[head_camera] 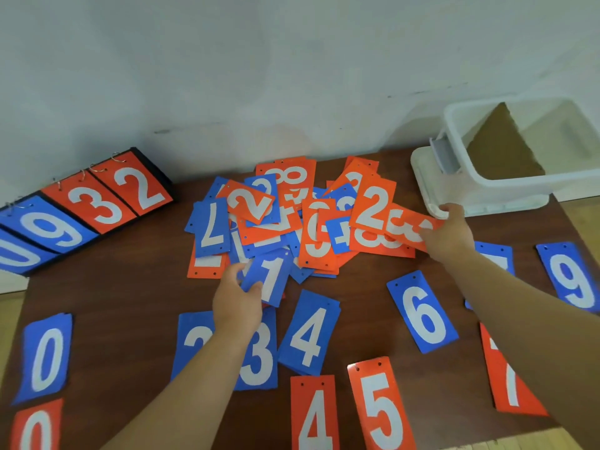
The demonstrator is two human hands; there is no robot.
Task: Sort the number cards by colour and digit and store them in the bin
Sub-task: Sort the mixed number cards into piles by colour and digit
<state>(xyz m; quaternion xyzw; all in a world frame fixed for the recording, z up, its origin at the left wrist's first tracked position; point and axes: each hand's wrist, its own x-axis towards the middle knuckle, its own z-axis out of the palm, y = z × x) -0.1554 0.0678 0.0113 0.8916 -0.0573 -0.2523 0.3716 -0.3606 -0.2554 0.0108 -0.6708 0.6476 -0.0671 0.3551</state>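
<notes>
Nearest of all lie two flat red cards, one with a white 4 and one with a white 5. They sit side by side at the front edge of the dark brown wooden table. Around them, more number cards lie face up and spread apart: a red 0, a blue 0, a blue 3, a blue 4, a blue 6, a red 7 and a blue 9. They seem to run from small numbers on the left to big ones on the right, likely so each new card has its own spot.

The left hand pinches a blue card with a white 1, thumb on top and fingers under. It holds the card at the near edge of the mixed heap of red and blue cards in the middle of the table.

The right hand reaches to the far right side of the heap. It grips the end of a red card with a white 3; its fingers under the card are hidden.

So the sorting looks about half done, and no number card is seen in the bin yet.

The clear plastic bin stands at the far right corner, just past the right hand, close enough to fill later. A brown board shows inside it.

At the far left stands a black flip board with number cards on rings.
</notes>
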